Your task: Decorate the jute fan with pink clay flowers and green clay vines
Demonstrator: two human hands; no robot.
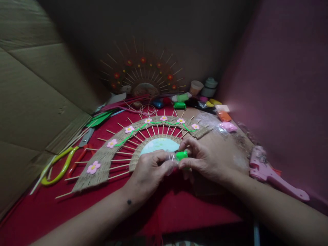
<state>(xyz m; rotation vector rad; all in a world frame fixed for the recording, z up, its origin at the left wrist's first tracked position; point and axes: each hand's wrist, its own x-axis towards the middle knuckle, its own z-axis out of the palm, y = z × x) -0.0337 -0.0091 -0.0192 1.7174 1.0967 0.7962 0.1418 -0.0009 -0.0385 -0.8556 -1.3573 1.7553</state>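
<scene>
Green clay lump (181,155), seemingly bagged, pinched between left hand (150,171) and right hand (207,159).

Tan woven jute fan arc (107,159), pink flowers, green vine.
Red cloth (179,205) beneath; bright green clay lump (181,155) at its inner edge.

Left hand (151,167) and right hand (205,157) pinch a green clay lump (181,155) over the woven fan (107,157).
</scene>
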